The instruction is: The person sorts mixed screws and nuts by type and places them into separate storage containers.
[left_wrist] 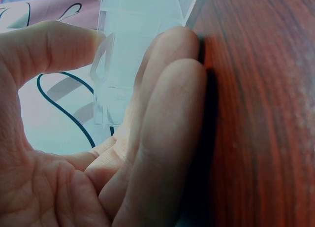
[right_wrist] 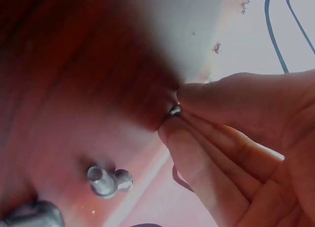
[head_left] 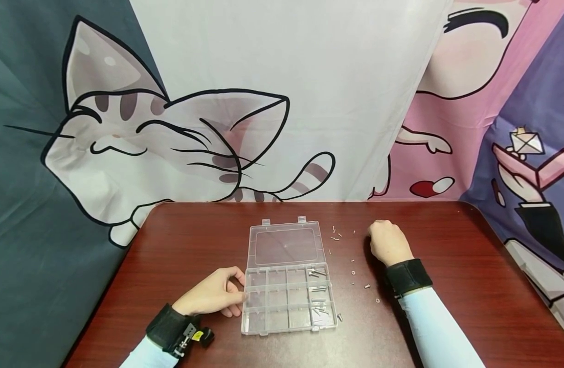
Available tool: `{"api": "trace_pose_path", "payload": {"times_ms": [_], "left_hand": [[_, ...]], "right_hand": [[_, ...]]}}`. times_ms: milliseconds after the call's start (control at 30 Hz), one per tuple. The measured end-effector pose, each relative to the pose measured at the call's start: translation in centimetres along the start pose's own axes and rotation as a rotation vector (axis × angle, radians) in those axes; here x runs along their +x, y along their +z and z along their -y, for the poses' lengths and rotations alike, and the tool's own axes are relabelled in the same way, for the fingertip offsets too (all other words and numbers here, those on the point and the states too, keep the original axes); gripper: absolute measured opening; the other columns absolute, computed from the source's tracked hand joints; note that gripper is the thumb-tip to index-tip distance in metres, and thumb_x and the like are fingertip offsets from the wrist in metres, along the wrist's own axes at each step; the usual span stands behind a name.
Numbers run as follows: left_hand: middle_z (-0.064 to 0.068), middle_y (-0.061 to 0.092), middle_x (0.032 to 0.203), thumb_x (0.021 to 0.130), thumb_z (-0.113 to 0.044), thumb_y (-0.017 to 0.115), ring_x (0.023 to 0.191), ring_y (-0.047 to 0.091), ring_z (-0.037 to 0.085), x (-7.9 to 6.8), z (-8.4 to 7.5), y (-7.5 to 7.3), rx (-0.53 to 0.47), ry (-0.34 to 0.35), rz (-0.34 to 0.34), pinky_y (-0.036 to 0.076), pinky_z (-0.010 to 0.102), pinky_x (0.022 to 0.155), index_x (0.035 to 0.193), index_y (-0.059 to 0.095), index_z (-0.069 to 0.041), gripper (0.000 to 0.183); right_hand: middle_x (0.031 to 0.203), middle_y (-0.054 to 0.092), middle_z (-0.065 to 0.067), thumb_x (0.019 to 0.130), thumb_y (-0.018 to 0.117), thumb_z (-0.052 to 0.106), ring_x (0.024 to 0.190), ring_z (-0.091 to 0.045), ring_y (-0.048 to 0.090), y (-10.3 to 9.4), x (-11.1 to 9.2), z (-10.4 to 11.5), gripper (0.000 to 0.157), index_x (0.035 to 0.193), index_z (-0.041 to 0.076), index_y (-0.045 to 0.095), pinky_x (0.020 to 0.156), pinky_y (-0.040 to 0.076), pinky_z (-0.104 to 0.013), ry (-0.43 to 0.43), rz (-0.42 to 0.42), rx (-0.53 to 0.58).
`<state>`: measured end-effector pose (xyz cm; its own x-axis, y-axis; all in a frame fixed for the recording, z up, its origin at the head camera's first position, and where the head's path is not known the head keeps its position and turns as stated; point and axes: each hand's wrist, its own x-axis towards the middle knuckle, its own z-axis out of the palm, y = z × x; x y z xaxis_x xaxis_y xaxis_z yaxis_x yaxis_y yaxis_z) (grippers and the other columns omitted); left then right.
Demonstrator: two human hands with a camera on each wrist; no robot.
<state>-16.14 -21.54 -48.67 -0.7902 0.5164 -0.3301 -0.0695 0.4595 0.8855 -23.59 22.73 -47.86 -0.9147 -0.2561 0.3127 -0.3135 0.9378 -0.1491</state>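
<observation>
A clear plastic compartment box (head_left: 276, 321) lies on the table with its lid (head_left: 284, 246) folded open toward the back. Several metal screws (head_left: 319, 290) lie in its right-hand column of compartments. My left hand (head_left: 212, 292) holds the box's left edge; in the left wrist view the thumb (left_wrist: 59, 47) rests against the clear side, the other fingers low by the tabletop. Out to the right, my right hand (head_left: 389, 243) is down at the table. Its thumb and forefinger pinch a small shiny metal piece (right_wrist: 174, 110), mostly hidden by the fingertips.
Between the box and my right hand, small screws (head_left: 335, 239) and ring-like nuts or washers (head_left: 353, 273) lie scattered on the brown table (head_left: 194, 235). One screw (head_left: 340, 317) lies just off the box's right front corner. A printed cloth (head_left: 309, 61) hangs behind the table.
</observation>
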Motion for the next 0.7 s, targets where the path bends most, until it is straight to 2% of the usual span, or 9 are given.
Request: {"api": "trace_pose_path", "payload": {"times_ms": [367, 567, 700], "left_hand": [[0.017, 0.068, 0.071, 0.09, -0.024, 0.069, 0.062, 0.069, 0.03, 0.0, -0.2, 0.0, 0.009, -0.003, -0.001, 0.057, 0.043, 0.055, 0.113, 0.05, 0.003, 0.04], [0.016, 0.068, 0.071, 0.09, -0.024, 0.069, 0.062, 0.069, 0.029, 0.0, -0.3, 0.0, 0.017, -0.002, -0.003, 0.057, 0.042, 0.055, 0.113, 0.05, 0.003, 0.04], [0.017, 0.068, 0.071, 0.09, -0.024, 0.069, 0.061, 0.069, 0.029, -0.1, -0.2, 0.0, 0.012, -0.005, -0.003, 0.057, 0.042, 0.055, 0.113, 0.05, 0.003, 0.04]], "right_hand": [[0.067, 0.063, -0.013, 0.078, 0.058, -0.007, 0.062, -0.035, 0.062, 0.3, -0.2, 0.7, 0.022, 0.063, 0.009, 0.062, 0.057, 0.052, -0.051, 0.017, -0.006, 0.036], [0.062, 0.055, -0.006, 0.069, 0.065, -0.006, 0.058, -0.027, 0.055, 0.4, -0.2, 0.9, 0.019, 0.064, 0.011, 0.057, 0.053, 0.048, -0.045, 0.038, 0.077, 0.066], [0.063, 0.05, -0.001, 0.064, 0.065, -0.003, 0.059, -0.022, 0.051, 0.3, -0.1, 1.6, 0.02, 0.064, 0.013, 0.054, 0.053, 0.045, -0.04, 0.009, 0.101, 0.097]]}}
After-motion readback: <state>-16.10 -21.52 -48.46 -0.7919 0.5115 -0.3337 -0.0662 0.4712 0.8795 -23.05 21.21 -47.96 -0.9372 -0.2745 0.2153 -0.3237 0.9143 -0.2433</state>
